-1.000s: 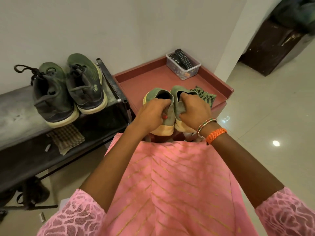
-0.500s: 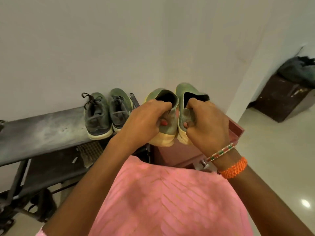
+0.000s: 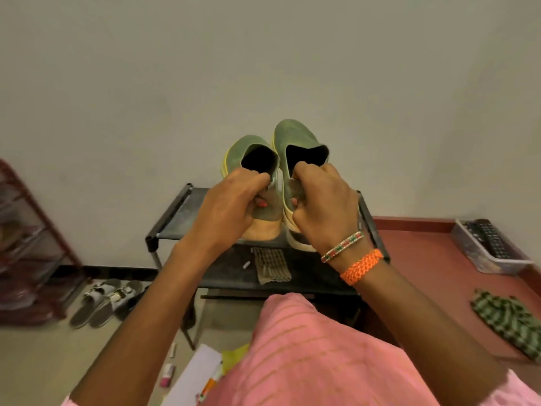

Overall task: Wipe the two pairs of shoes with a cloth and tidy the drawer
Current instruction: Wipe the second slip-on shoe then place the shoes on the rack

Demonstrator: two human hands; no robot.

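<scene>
Each of my hands grips one shoe of a green slip-on pair with pale yellow soles. My left hand (image 3: 228,206) pinches the heel of the left green shoe (image 3: 251,150). The heel of the right green shoe (image 3: 295,133) is held the same way by my right hand (image 3: 325,200). Both shoes hang side by side, toes toward the wall, just above the top shelf of the black shoe rack (image 3: 175,215). A green checked cloth (image 3: 509,320) lies on the red rimmed surface (image 3: 415,259) at the right. The dark laced pair is hidden behind my hands.
A brown checked rag (image 3: 272,266) lies on the rack's lower shelf. A clear box with remotes (image 3: 486,247) stands at the red surface's far right. Grey sandals (image 3: 105,300) and a red wire rack (image 3: 26,244) are at the left. Papers (image 3: 202,373) litter the floor.
My hands have carried the green pair up and to the left, from over the red surface to over the black rack. The view has turned left with them.
</scene>
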